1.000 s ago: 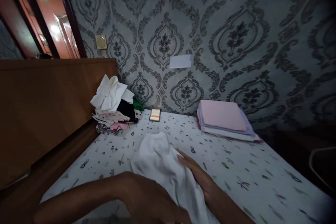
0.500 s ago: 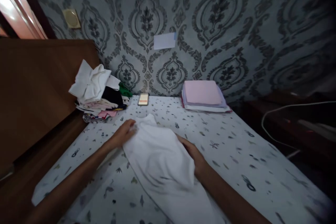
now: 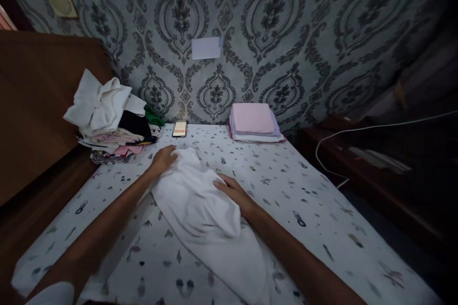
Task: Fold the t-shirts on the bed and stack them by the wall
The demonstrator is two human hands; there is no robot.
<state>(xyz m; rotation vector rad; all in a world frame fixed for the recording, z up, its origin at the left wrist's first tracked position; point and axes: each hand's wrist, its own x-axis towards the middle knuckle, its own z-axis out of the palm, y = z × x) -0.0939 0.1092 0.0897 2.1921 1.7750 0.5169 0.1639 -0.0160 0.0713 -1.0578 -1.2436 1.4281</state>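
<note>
A white cloth garment (image 3: 202, 209), rumpled with soft folds, is spread lengthwise over the patterned bed sheet (image 3: 304, 257). My left hand (image 3: 163, 159) grips its far left corner, with fingers curled over the edge. On the right side, my right hand (image 3: 236, 194) holds a bunched edge, its thumb lying over the fabric and some fingers hidden by the cloth. The garment's near end trails down toward the bottom of the view, between my forearms.
Piled clothes (image 3: 107, 114) stand at the far left beside a wooden headboard (image 3: 43, 100). A phone (image 3: 180, 128) with a lit screen lies near the wall. Folded pink and lilac cloths (image 3: 253, 118) are stacked at the back. A white cable (image 3: 358, 130) hangs over the dark furniture at right.
The camera view has shifted to the right. Both hands keep hold of the garment, and my right thumb now shows on top of the cloth, where it was hidden before.
</note>
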